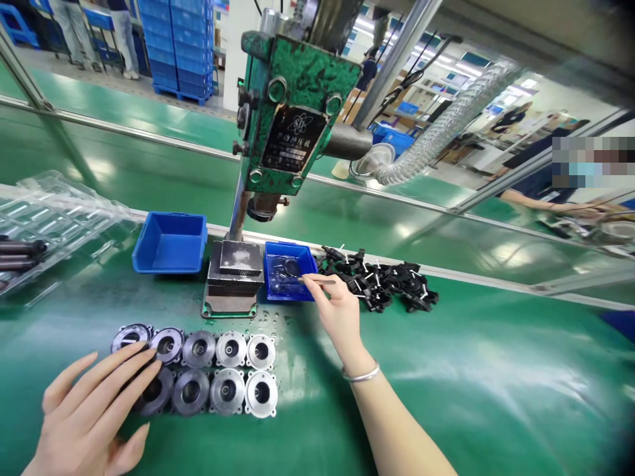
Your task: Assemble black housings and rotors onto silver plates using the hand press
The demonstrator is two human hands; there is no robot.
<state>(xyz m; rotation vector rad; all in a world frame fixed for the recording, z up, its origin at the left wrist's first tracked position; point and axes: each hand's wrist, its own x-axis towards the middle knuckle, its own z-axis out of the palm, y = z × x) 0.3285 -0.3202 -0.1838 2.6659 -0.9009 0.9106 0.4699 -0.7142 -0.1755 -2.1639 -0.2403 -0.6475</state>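
Note:
My right hand [340, 307] pinches a thin pointed tool [322, 282], whose tip reaches over a small blue bin [290, 295]. Inside that bin are clear wet-looking contents and a dark O-ring [292, 266]. Two rows of round metal housings [200, 348] lie on the green table at the left. Over the left end of these rows is my left hand [96, 403], its fingers spread and holding nothing. The fingertips are at the housings and partly hide some of them; whether they touch I cannot tell. Dark rings show on the two upper-left housings.
A green hand press [297, 112] stands behind the rows, its base [231, 304] beside the bin. Black plastic parts [377, 277] are heaped at the right. Further left are another blue bin [169, 254] and clear plastic trays [64, 218]. A flexible duct [446, 125] hangs above. Other people are beyond.

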